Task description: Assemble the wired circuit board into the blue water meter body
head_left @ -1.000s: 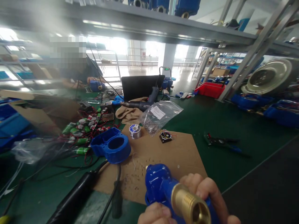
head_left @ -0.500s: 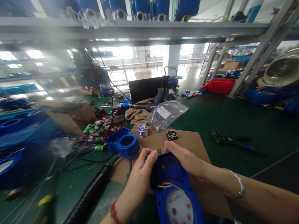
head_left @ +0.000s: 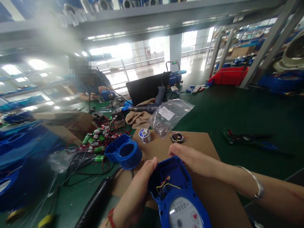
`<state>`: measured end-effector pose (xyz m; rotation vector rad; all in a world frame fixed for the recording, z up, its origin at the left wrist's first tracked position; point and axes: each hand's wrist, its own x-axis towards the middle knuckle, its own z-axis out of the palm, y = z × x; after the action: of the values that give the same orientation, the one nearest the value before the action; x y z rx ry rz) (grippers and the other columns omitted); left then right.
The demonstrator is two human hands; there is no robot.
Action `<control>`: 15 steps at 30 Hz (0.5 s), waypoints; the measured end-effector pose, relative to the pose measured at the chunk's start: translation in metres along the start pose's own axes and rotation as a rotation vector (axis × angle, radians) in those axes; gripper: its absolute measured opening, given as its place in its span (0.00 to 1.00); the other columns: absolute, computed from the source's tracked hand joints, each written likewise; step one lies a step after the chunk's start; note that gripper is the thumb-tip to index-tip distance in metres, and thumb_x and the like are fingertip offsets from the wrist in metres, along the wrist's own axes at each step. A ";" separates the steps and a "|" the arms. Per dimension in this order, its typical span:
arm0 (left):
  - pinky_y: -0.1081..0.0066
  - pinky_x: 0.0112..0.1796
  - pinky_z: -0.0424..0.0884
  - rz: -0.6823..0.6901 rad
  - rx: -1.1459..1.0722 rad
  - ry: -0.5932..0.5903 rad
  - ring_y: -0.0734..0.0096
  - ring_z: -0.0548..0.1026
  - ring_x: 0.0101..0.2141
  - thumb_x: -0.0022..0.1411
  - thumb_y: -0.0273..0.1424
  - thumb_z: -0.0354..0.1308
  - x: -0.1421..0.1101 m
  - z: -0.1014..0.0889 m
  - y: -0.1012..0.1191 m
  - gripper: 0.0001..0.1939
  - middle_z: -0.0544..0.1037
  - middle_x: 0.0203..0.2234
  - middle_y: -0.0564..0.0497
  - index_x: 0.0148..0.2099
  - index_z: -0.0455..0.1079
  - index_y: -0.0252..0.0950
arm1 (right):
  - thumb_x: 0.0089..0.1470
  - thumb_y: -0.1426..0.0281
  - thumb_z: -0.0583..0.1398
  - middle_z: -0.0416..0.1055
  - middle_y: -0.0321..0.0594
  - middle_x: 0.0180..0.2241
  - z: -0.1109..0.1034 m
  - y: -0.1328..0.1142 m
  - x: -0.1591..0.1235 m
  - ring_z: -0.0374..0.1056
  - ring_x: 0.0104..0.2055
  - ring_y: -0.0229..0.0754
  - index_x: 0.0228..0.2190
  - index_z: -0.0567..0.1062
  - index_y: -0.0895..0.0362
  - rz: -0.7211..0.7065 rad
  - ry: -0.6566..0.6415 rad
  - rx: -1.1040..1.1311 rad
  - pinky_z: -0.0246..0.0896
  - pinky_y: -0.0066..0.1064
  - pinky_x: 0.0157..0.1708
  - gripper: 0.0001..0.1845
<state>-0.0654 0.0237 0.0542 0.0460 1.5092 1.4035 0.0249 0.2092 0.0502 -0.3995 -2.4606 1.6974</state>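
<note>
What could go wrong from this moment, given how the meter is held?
The thin wires lie exposed in the open blue meter housing; the left hand or right hand gripping its rim might snag them. The housing sits near the cardboard sheet edge and could slip off.

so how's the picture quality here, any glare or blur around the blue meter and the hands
Head view: windows behind the bench blow out to white, with haze across the upper left shelf. The left edge is smeared and the straight shelf posts lean, a wide-lens warp. The blue plastic water meter housing with its white dial stays fairly sharp, as do the left hand and right hand gripping it.
</note>
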 end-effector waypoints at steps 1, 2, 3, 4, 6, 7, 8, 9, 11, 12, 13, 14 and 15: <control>0.74 0.30 0.67 -0.030 -0.019 -0.006 0.65 0.77 0.35 0.54 0.54 0.62 0.001 -0.001 0.000 0.28 0.79 0.36 0.48 0.47 0.70 0.37 | 0.60 0.44 0.48 0.70 0.38 0.32 -0.011 0.001 0.001 0.65 0.36 0.45 0.32 0.72 0.54 -0.040 0.065 -0.038 0.60 0.38 0.40 0.28; 0.73 0.31 0.68 -0.053 -0.038 -0.023 0.64 0.78 0.37 0.55 0.54 0.61 0.002 -0.003 -0.001 0.28 0.79 0.36 0.49 0.47 0.70 0.37 | 0.61 0.47 0.49 0.69 0.38 0.34 -0.022 0.004 0.002 0.65 0.38 0.45 0.34 0.70 0.54 -0.072 0.147 -0.074 0.59 0.38 0.41 0.24; 0.72 0.33 0.70 -0.057 -0.059 -0.048 0.63 0.78 0.38 0.56 0.55 0.60 0.005 -0.004 -0.002 0.28 0.80 0.36 0.48 0.47 0.71 0.36 | 0.62 0.51 0.49 0.69 0.38 0.35 -0.034 0.008 0.005 0.64 0.39 0.45 0.35 0.69 0.53 -0.090 0.237 -0.109 0.58 0.37 0.42 0.21; 0.70 0.35 0.71 -0.041 -0.078 -0.076 0.60 0.79 0.38 0.56 0.55 0.59 0.009 -0.005 -0.004 0.28 0.80 0.35 0.47 0.46 0.72 0.35 | 0.62 0.55 0.50 0.68 0.39 0.35 -0.045 0.015 0.008 0.64 0.39 0.45 0.36 0.69 0.54 -0.096 0.319 -0.138 0.58 0.38 0.42 0.17; 0.65 0.39 0.73 0.038 -0.098 -0.115 0.55 0.79 0.40 0.56 0.56 0.57 0.018 -0.006 -0.007 0.30 0.80 0.32 0.44 0.43 0.74 0.32 | 0.59 0.60 0.53 0.68 0.42 0.37 -0.063 0.032 0.018 0.64 0.40 0.47 0.38 0.68 0.56 -0.074 0.403 -0.175 0.59 0.41 0.42 0.12; 0.63 0.40 0.74 0.085 -0.095 -0.115 0.53 0.79 0.40 0.55 0.57 0.57 0.023 -0.007 -0.009 0.30 0.80 0.30 0.43 0.40 0.74 0.32 | 0.56 0.62 0.56 0.69 0.44 0.40 -0.068 0.041 0.023 0.65 0.42 0.49 0.40 0.68 0.57 -0.063 0.392 -0.187 0.60 0.43 0.44 0.13; 0.61 0.41 0.75 0.127 -0.088 -0.101 0.50 0.79 0.41 0.54 0.57 0.58 0.027 -0.008 -0.010 0.31 0.80 0.29 0.43 0.38 0.74 0.31 | 0.52 0.64 0.60 0.69 0.47 0.45 -0.072 0.050 0.028 0.65 0.47 0.51 0.43 0.69 0.58 -0.060 0.357 -0.195 0.59 0.46 0.48 0.17; 0.59 0.43 0.75 0.156 -0.078 -0.076 0.49 0.79 0.42 0.54 0.57 0.59 0.029 -0.009 -0.012 0.30 0.80 0.28 0.43 0.36 0.75 0.32 | 0.49 0.65 0.64 0.69 0.49 0.50 -0.073 0.058 0.033 0.64 0.52 0.54 0.46 0.70 0.59 -0.062 0.309 -0.198 0.57 0.49 0.52 0.22; 0.56 0.46 0.75 0.204 -0.059 -0.017 0.47 0.78 0.45 0.55 0.56 0.60 0.029 -0.015 -0.014 0.28 0.80 0.29 0.44 0.36 0.74 0.33 | 0.44 0.68 0.69 0.67 0.48 0.55 -0.070 0.071 0.041 0.58 0.60 0.57 0.50 0.72 0.58 -0.079 0.204 -0.180 0.48 0.55 0.60 0.30; 0.55 0.48 0.74 0.232 -0.053 0.011 0.46 0.77 0.47 0.55 0.56 0.60 0.027 -0.019 -0.015 0.27 0.81 0.31 0.45 0.37 0.74 0.34 | 0.44 0.68 0.71 0.67 0.46 0.56 -0.067 0.075 0.044 0.57 0.61 0.57 0.50 0.73 0.57 -0.085 0.158 -0.157 0.45 0.56 0.62 0.30; 0.53 0.51 0.73 0.256 -0.050 0.033 0.46 0.76 0.49 0.56 0.56 0.60 0.023 -0.024 -0.017 0.26 0.81 0.34 0.45 0.38 0.74 0.35 | 0.44 0.69 0.71 0.69 0.45 0.54 -0.064 0.077 0.047 0.59 0.60 0.56 0.48 0.74 0.57 -0.084 0.123 -0.123 0.45 0.56 0.62 0.28; 0.51 0.54 0.71 0.288 -0.046 0.060 0.46 0.74 0.52 0.56 0.56 0.60 0.019 -0.030 -0.019 0.26 0.81 0.37 0.45 0.40 0.74 0.36 | 0.45 0.69 0.71 0.71 0.44 0.52 -0.062 0.079 0.049 0.62 0.58 0.55 0.47 0.75 0.57 -0.075 0.100 -0.076 0.47 0.56 0.61 0.26; 0.50 0.57 0.68 0.333 -0.037 0.103 0.45 0.72 0.55 0.56 0.56 0.60 0.014 -0.036 -0.022 0.27 0.81 0.41 0.45 0.42 0.73 0.38 | 0.47 0.69 0.71 0.72 0.43 0.49 -0.060 0.080 0.050 0.65 0.55 0.53 0.46 0.76 0.57 -0.059 0.084 -0.015 0.51 0.55 0.60 0.23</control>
<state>-0.0832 -0.0002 0.0211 0.2133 1.6127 1.7197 0.0037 0.3044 -0.0044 -0.3877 -2.4025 1.6060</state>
